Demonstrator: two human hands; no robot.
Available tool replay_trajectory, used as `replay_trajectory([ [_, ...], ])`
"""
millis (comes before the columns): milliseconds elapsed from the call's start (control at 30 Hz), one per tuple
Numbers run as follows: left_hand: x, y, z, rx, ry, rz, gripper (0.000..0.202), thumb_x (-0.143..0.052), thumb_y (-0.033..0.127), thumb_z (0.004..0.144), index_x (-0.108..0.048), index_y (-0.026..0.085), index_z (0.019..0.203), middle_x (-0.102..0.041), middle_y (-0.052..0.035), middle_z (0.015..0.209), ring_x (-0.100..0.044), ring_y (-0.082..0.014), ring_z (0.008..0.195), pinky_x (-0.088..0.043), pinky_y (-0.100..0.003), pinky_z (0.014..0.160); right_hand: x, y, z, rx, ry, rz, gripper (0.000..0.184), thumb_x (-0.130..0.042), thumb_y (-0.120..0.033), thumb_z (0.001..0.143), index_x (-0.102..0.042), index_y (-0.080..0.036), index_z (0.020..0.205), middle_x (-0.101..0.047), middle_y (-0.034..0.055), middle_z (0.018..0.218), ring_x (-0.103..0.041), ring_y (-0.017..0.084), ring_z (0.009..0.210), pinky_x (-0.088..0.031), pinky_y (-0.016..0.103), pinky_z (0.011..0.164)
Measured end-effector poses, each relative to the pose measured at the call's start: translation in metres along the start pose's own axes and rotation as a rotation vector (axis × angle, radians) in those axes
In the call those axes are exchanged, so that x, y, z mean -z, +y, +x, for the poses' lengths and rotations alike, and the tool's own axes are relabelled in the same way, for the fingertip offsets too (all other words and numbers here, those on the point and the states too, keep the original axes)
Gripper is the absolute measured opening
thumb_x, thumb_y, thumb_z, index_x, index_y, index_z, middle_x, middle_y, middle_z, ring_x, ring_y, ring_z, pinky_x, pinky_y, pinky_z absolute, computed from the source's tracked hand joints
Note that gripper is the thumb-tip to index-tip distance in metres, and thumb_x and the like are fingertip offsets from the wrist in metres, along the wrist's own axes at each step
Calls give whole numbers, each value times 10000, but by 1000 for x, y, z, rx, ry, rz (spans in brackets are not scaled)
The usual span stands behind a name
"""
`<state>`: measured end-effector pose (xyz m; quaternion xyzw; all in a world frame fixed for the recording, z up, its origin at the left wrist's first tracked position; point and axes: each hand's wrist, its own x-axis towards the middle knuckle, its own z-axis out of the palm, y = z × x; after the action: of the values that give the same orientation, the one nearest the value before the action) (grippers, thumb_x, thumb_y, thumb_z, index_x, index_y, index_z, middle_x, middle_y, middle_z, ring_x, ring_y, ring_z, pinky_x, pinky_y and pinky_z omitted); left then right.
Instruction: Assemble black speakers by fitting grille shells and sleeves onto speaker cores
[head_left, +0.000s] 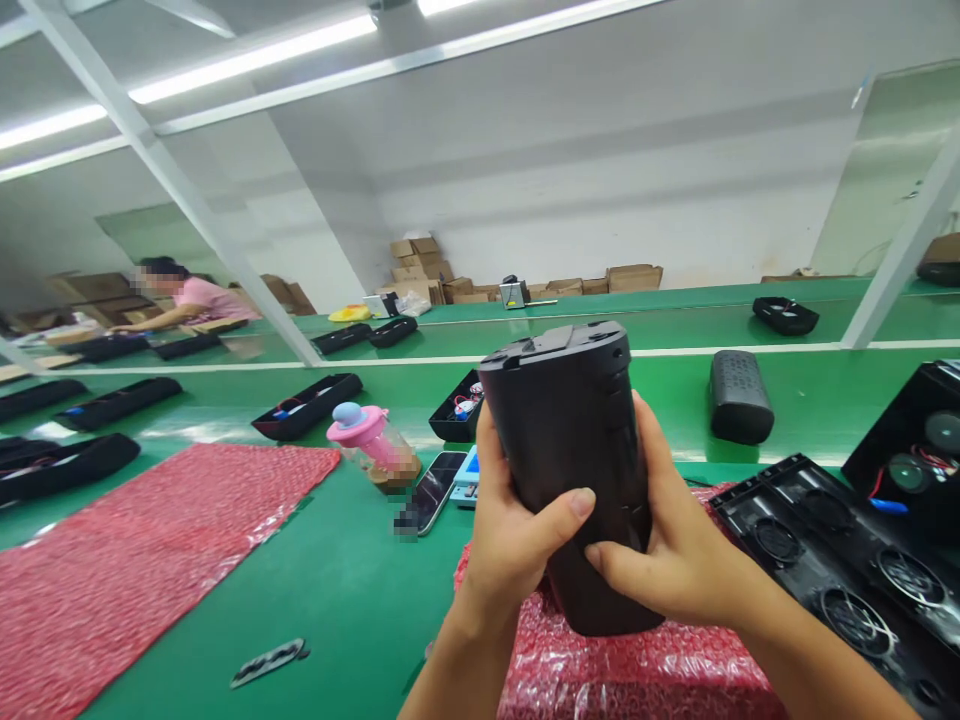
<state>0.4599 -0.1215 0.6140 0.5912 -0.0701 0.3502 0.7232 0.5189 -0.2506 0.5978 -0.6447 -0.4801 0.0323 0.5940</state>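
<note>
Shows, at the hub of the clock, a black speaker enclosure (574, 480), lifted clear of the green workbench (360, 590) and leaning slightly, top towards 11 o'clock. Grips the enclosure from both sides, with the left hand (514, 530) closed round the 9 o'clock flank and the right hand (679, 555) round the 3 o'clock flank; lays both thumbs across the near face, presumably for steadiness on so broad and smooth a body. Leaves the slotted end (555, 345), at 12 o'clock, free of fingers, perhaps to avoid pressing on recesses. Includes, at 6 o'clock, red bubble wrap (637, 675), likely as padding against scratches; includes a larger bubble-wrap sheet (165, 550) between 8 and 9 o'clock, probably for similar protection. Includes, near 9 o'clock, a smartphone (440, 488) just beside a pink-lidded drinking cup (381, 450), apparently set apart from the parts as belongings. Includes, between 3 and 4 o'clock, a black panel with round grilles (847, 570), seemingly laid flat for stability, and, at 10 o'clock, an open black housing (448, 430), cavity upward, plausibly for access inside
</note>
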Motion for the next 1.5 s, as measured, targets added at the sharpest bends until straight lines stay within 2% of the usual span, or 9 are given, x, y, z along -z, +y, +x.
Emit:
replay_trajectory([
  [300,1,9,-19,58,169,124,908,-795,348,611,-319,363,1383,-618,-29,1193,-590,-324,1094,-510,-490,936,17,-6,-3,235,-112,-68,1183,-684,-252,695,241,-285,1431,62,96,1545,13,336,1412,-144,558,1118],
  [433,7,7,-20,46,-2,201,1031,-897,454,360,-490,267,1289,-689,-62,1031,-585,-412,1055,-550,-509,848,34,-8,-3,291,-128,-31,1171,-692,-329,719,232,-275,1437,74,77,1547,23,327,1412,-157,526,1123],
  [533,1,5,-12,-14,-25,270,947,-871,449,418,-508,266,1274,-660,-71,1095,-569,-418,1072,-550,-524,819,45,-10,-1,297,-107,21,1130,-691,-403,720,147,-271,1466,8,89,1545,-48,331,1410,-203,521,1116],
  [667,-23,1,35,-395,33,671,1054,-850,420,452,-356,313,1376,-492,-71,1301,-471,-390,1193,-392,-597,997,63,-18,-5,325,496,65,765,-628,-353,776,-219,-319,1422,-245,56,1468,-218,298,1370,-210,509,1127],
  [767,-42,-7,100,-477,-10,965,1005,-877,345,415,-453,276,1324,-397,-97,1370,-343,-395,1294,-230,-557,1106,84,-29,-15,355,917,219,407,-555,-283,818,-467,-311,1214,-453,49,1252,-408,261,1242,-297,477,1090],
  [933,-57,-67,194,62,-133,1355,1139,-758,397,639,-6,260,1483,-454,-115,1370,-490,-299,1216,-408,-402,990,111,-34,-27,435,1104,379,210,-529,-227,789,-602,-234,986,-549,53,962,-565,226,964,-423,454,957],
  [1100,-52,-163,211,298,-270,1568,1189,-861,370,482,-192,296,1463,-516,-157,1285,-560,-358,1111,-445,-450,921,114,-28,-28,564,1047,340,219,-554,-160,776,-642,-175,975,-607,44,882,-581,204,886,-465,378,854],
  [1233,-45,-218,209,460,-402,1609,739,-596,482,834,-258,211,1433,-530,-141,1254,-585,-269,1048,-477,-481,891,109,-31,-29,455,1017,343,181,-541,-155,814,-631,-186,968,-623,37,889,-573,189,911,-465,342,870],
  [1500,-22,-267,235,515,-459,1563,412,-534,388,903,-491,167,1247,-529,-106,1246,-560,-233,1067,-484,-455,895,95,-32,-18,274,924,-122,210,-558,-131,808,-604,-200,1000,-616,34,931,-567,199,956,-455,335,865],
])
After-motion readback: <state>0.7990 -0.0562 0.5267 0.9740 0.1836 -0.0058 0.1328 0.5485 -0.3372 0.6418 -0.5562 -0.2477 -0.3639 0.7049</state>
